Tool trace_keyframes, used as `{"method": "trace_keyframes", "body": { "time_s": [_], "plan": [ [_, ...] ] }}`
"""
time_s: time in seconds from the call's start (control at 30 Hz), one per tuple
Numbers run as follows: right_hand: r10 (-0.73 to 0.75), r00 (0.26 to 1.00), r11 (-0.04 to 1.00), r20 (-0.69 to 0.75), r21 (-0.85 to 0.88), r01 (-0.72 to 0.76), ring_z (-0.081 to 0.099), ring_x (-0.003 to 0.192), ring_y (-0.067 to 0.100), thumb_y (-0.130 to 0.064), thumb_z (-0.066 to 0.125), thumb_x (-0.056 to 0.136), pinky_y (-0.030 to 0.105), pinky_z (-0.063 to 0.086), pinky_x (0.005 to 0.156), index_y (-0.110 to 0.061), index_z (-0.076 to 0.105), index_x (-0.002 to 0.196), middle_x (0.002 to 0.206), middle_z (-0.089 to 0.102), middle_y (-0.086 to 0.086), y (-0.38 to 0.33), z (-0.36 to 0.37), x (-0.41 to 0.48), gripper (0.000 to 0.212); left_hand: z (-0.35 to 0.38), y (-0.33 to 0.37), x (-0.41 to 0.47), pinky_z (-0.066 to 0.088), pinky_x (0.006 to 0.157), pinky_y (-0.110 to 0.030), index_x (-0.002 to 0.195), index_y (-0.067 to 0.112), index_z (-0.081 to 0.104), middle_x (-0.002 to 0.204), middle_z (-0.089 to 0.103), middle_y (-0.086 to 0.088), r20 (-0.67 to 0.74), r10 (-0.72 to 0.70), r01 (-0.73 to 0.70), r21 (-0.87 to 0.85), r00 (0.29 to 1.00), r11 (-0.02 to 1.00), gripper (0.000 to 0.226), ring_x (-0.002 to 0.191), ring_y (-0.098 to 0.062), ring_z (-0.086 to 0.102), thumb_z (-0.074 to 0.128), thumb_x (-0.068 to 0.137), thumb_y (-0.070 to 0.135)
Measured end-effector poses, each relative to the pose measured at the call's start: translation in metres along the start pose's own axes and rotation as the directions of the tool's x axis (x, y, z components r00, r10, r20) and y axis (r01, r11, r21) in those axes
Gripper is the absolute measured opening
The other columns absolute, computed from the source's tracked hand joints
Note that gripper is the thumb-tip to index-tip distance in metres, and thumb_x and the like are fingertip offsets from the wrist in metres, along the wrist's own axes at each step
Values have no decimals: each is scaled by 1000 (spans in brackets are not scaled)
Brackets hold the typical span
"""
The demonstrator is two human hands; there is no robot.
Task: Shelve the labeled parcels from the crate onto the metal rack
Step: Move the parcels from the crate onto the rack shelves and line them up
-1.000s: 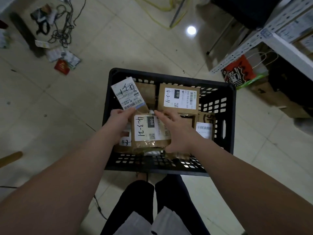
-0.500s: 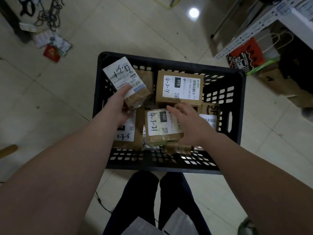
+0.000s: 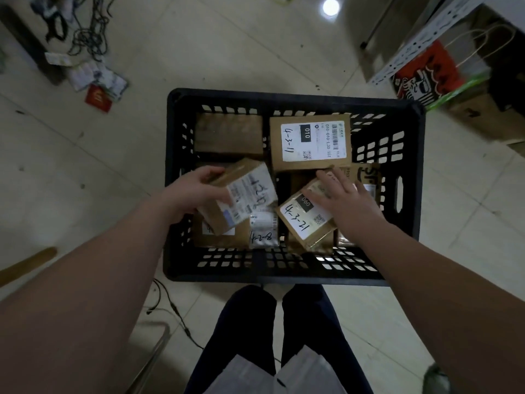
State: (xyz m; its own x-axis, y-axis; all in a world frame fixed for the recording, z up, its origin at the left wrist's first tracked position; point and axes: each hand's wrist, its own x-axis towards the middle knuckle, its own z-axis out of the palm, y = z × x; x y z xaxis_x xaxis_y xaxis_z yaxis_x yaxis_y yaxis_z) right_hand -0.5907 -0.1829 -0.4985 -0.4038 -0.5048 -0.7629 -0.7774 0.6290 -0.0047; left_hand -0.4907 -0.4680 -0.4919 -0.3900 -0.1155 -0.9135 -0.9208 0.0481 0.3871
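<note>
A black plastic crate (image 3: 409,155) stands on the floor and holds several brown labeled parcels. My left hand (image 3: 196,191) grips a small brown box (image 3: 247,194) with a white label, tilted over the crate's near left part. My right hand (image 3: 343,200) lies on a brown parcel marked 4-3-21 (image 3: 301,223), fingers spread over its far edge. A larger box marked 4-3-11 (image 3: 309,143) sits at the far right inside. A small silver packet marked 4-2-8 (image 3: 262,233) lies near the front. The white metal rack (image 3: 426,38) shows at the top right.
An orange and black paper bag (image 3: 426,72) and cardboard boxes (image 3: 483,115) sit under the rack. Cables (image 3: 88,32) and scattered papers (image 3: 96,81) lie on the tiled floor at the top left. My dark-trousered legs (image 3: 250,336) stand just before the crate.
My left hand has brought the small box down from the crate's far left corner toward the near left. The right hand has turned the 4-3-21 parcel askew.
</note>
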Motion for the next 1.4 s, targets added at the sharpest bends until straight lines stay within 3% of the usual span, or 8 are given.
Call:
{"method": "trace_keyframes", "body": {
  "time_s": [0.27,0.5,0.67,0.77,0.87,0.97,1.17,1.4],
  "plan": [
    [-11,1000,954,2,300,10,-26,147,28,-46,77,73,56,2,118,-42,-3,154,160,-29,-1,-4,13,-2,114,26,15,17,37,103,-47,139,40,40,138,28,-6,70,-41,-22,719,997,694,75,125,-34,34,71,71,32],
    [286,955,758,-83,629,-172,-18,149,27,-37,74,78,54,0,120,-40,12,155,163,-20,-7,-9,21,0,99,33,-3,24,39,103,-39,150,24,25,151,22,-18,-268,108,38,489,957,871,88,130,-36,39,74,77,28],
    [691,674,-6,262,934,-357,17,147,35,-21,89,66,54,34,110,-39,5,154,162,1,8,-31,41,-8,124,50,-36,22,47,96,-53,146,31,24,140,45,-10,-439,-185,109,-192,879,975,130,121,-32,50,87,35,56],
    [619,588,-486,521,842,-235,46,132,33,-16,90,64,48,46,99,-35,5,156,152,32,11,-44,56,-4,126,75,-45,17,55,81,-55,148,24,20,133,51,-9,-363,-438,62,-708,822,703,118,113,-30,56,91,54,36],
    [402,682,-775,611,624,-103,63,111,27,-12,87,69,51,52,95,-21,36,147,128,63,6,-52,67,5,93,99,-48,20,54,42,-32,136,10,41,121,61,-12,-247,-497,-82,-940,832,330,82,89,-22,64,85,68,24],
    [257,772,-804,581,572,-163,69,103,30,-15,84,71,51,55,92,-18,60,123,113,72,8,-54,69,10,57,113,-44,18,50,37,-24,133,10,46,113,64,-12,-261,-508,-184,-963,821,198,70,75,-17,63,82,74,20],
    [207,837,-845,507,523,-108,69,103,28,-14,82,74,52,52,96,-16,63,118,107,75,7,-47,66,15,48,117,-34,12,54,54,-31,96,11,64,97,70,-9,-132,-424,-116,-991,896,62,19,76,-19,66,74,83,20],
    [172,874,-873,455,481,-78,66,106,29,-13,77,78,53,48,101,-16,64,110,103,74,7,-43,58,1,35,106,-40,12,56,75,-44,98,9,65,86,74,-11,-82,-297,-88,-996,951,-8,16,89,-27,69,70,84,14]
  ]
}}
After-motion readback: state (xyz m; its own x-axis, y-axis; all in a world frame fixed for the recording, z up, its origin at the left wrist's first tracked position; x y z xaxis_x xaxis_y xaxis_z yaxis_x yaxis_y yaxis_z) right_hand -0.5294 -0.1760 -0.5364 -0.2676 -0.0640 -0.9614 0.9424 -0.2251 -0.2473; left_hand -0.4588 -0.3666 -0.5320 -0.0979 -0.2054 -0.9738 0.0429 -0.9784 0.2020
